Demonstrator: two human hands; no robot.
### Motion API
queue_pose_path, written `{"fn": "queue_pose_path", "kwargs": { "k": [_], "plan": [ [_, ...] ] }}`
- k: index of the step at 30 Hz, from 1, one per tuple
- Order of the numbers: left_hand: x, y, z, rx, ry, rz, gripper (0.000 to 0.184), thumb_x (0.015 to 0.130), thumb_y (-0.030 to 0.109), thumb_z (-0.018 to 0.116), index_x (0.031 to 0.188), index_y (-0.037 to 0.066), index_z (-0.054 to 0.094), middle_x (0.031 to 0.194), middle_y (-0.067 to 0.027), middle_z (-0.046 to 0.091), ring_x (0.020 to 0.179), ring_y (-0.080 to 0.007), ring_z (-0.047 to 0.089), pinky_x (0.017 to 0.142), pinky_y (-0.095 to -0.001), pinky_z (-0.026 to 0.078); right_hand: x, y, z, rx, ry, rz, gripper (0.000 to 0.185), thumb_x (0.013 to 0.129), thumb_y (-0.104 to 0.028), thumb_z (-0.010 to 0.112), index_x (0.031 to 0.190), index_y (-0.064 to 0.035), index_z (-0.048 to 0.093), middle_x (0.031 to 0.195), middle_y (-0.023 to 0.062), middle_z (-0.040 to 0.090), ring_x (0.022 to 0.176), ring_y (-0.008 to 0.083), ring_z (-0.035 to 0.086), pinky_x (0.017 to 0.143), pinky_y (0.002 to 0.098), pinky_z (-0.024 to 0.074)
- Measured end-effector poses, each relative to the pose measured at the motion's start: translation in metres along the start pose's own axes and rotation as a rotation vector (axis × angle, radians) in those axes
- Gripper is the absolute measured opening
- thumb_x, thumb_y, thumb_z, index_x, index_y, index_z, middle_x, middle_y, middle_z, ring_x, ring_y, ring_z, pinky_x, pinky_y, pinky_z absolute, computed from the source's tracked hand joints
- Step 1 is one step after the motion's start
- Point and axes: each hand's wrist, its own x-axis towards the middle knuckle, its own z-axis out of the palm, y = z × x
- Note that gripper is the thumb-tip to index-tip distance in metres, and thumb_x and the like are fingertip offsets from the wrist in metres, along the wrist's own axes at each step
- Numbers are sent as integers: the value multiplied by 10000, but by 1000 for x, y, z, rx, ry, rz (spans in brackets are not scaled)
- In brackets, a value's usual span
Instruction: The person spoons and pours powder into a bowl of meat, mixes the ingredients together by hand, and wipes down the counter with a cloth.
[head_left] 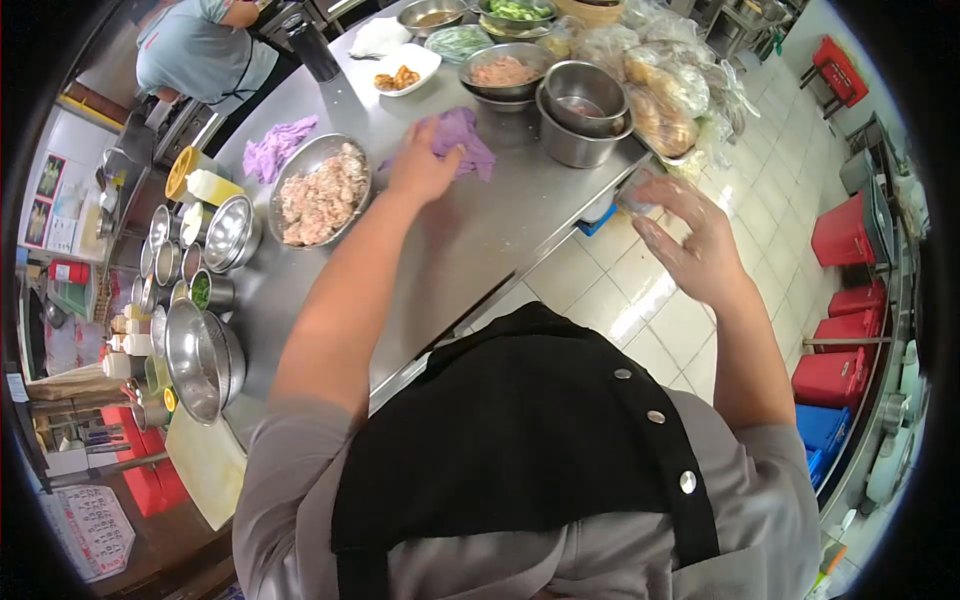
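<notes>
My left hand [425, 168] reaches over the steel table and rests on a crumpled purple cloth [462, 143], its fingers bent onto the fabric. Left of it stands a metal bowl of raw minced meat [322, 198]. My right hand [692, 238] is raised past the table's front edge, over the floor. Its fingers are curved and apart, with pale residue on them. A greyish, translucent patch [636, 190] shows by its fingertips; I cannot make out what it is. Close to this hand, nested steel pots [580, 140] stand at the table's corner.
Another purple cloth [277, 148], a squeeze bottle [212, 188] and several metal bowls [230, 232] line the left side. At the back are a white dish of food [408, 70], a black bottle [312, 50] and plastic bags [665, 90]. A co-worker [200, 50] stands at far left.
</notes>
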Motion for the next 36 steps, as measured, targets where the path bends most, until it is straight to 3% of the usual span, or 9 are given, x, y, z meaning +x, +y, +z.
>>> {"fn": "queue_pose_path", "kwargs": {
  "k": [4, 10, 12, 15, 18, 24, 27, 31, 36],
  "plan": [
    [23, -32, 42, 220, -230, -67, 707, 853, 472, 729, 1422, 85, 568, 1430, -245, 561, 1332, -387, 536, 1118, -428, 429, -54, 29, -42, 20, 2, 167, 236, 881, -97, 759, 1102, -36, 701, 1100, 124, 702, 973, 261, 657, 837, 359, 519],
    [21, 78, 13, -62, -807, -163, 732, 792, 319, 760, 1419, 12, 540, 1468, -264, 515, 1315, -378, 550, 1099, -429, 459, -103, 83, -84, 42, 19, 287, 234, 868, -46, 755, 1094, -22, 701, 1115, 125, 704, 966, 218, 656, 823, 325, 505],
    [-9, 104, 47, -11, -612, 108, 792, 773, 359, 775, 1459, 65, 508, 1472, -232, 527, 1317, -387, 550, 1109, -409, 457, -104, 97, -89, 64, 0, 284, 229, 870, -36, 748, 1093, -19, 702, 1114, 122, 704, 956, 207, 654, 817, 320, 501],
    [-63, 165, 90, 231, -332, -68, 802, 830, 495, 708, 1497, 117, 474, 1444, -188, 558, 1388, -346, 481, 1150, -587, 347, -90, 111, -77, 110, -82, 225, 214, 893, -42, 723, 1104, -19, 698, 1118, 111, 706, 947, 194, 650, 813, 317, 490],
    [-115, 138, 96, 264, -10, 229, 730, 861, 492, 658, 1486, 153, 491, 1422, -163, 568, 1376, -324, 478, 1117, -656, 302, -61, 106, -54, 154, -181, 165, 213, 902, -66, 722, 1108, -19, 694, 1106, 110, 703, 949, 202, 649, 819, 326, 486],
    [-256, 23, -46, 415, 163, -439, 483, 915, 435, 613, 1308, 157, 654, 1336, -136, 630, 1332, -329, 510, 1142, -513, 345, -27, 115, -10, 205, -392, 50, 231, 898, -108, 735, 1104, -16, 687, 1031, 120, 690, 958, 237, 641, 814, 344, 482],
    [-365, -96, -99, 681, 242, -857, 613, 933, 446, 594, 1444, 114, 531, 1488, -157, 513, 1425, -343, 412, 1176, -502, 321, -22, 120, 7, 235, -436, 44, 238, 896, -110, 735, 1110, -22, 678, 1011, 118, 683, 942, 235, 634, 806, 340, 479],
    [-388, -108, -133, 768, 488, -1333, 699, 942, 461, 576, 1544, 158, 394, 1604, -188, 350, 1488, -364, 310, 1166, -551, 306, -20, 118, 19, 236, -467, -13, 228, 893, -103, 735, 1100, -38, 666, 987, 112, 675, 879, 231, 605, 774, 346, 482],
    [-313, -100, -124, 630, 423, -1216, 722, 955, 543, 518, 1578, 219, 346, 1629, -145, 312, 1512, -335, 271, 1180, -568, 273, -18, 101, 13, 148, -496, 74, 235, 887, -92, 736, 1108, -33, 679, 978, 113, 673, 840, 217, 592, 751, 344, 481]
  ]
}}
